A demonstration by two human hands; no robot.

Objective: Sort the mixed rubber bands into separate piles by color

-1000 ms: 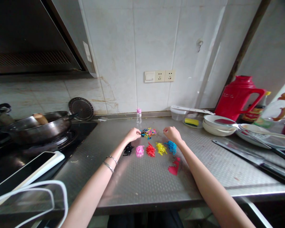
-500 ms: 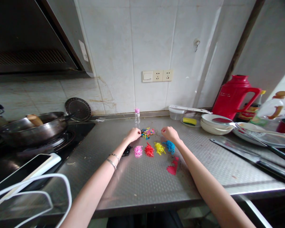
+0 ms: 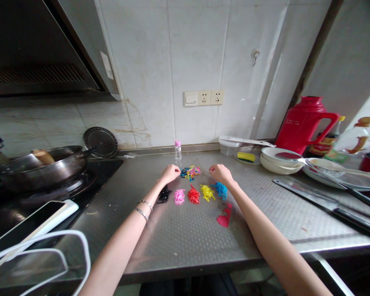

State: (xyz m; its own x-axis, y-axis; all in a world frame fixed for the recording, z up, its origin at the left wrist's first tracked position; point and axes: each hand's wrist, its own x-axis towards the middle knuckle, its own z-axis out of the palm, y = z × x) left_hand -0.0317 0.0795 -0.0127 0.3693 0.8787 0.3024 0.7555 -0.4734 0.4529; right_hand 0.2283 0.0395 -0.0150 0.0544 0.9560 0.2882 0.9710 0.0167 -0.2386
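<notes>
A mixed pile of colourful small rubber bands [image 3: 190, 172] lies between my hands on the steel counter [image 3: 172, 242]. My left hand [image 3: 170, 173] is closed at the pile's left edge, its fingertips pinched; what they hold, if anything, is too small to make out. Right of the pile, my right hand [image 3: 220, 172] is also closed, its fingertips hidden. Nearer me lies a row of sorted heaps: black bands [image 3: 164, 195], pink bands [image 3: 179, 197], red bands [image 3: 193, 194], yellow bands [image 3: 207, 192] and blue bands [image 3: 221, 190]. The blue heap sits just below my right hand.
A small pink-capped bottle [image 3: 178, 151] stands behind the pile. A torn red scrap [image 3: 224, 216] lies near my right forearm. At right are a knife [image 3: 305, 195], bowls [image 3: 280, 161] and a red thermos [image 3: 302, 125]. A pan [image 3: 46, 166] sits on the stove at left.
My left hand has shifted slightly left, away from the mixed pile, showing more of the pile and the black heap. My right hand stays almost where it was.
</notes>
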